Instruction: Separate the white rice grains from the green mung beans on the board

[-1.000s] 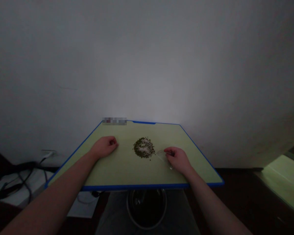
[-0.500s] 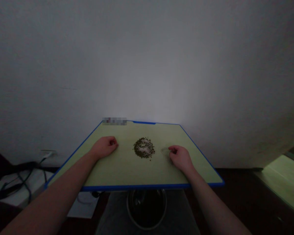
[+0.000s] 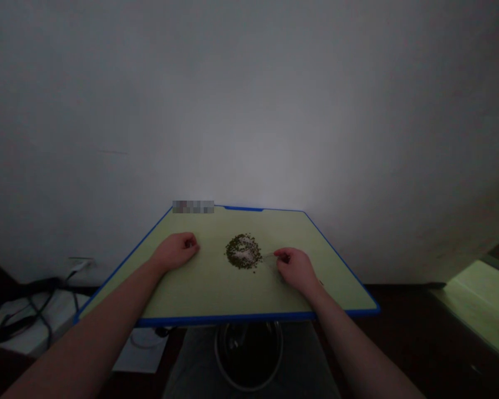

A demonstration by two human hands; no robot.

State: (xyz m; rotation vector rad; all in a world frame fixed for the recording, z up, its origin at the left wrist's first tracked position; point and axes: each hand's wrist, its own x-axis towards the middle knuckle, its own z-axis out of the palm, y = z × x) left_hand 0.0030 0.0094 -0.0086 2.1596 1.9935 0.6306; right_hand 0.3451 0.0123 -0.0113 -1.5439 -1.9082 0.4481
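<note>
On the pale yellow-green board lies a round pile of small dark green beans mixed with white grains. My left hand rests on the board to the left of the pile, its fingers curled in; whatever they might hold is hidden. To the right of the pile, my right hand is closed in a pinch on a thin, pale tool. Its tip reaches the pile's right edge; it is too faint and blurred to name the kind.
A blue rim edges the board, and a wall rises behind it. Below the front edge, a round shiny bowl sits at my lap. Dark cables lie at the left. A pale surface stands at the right.
My right hand has moved left, bringing the thin tool from apart to the pile's right edge. My left hand stays where it was.
</note>
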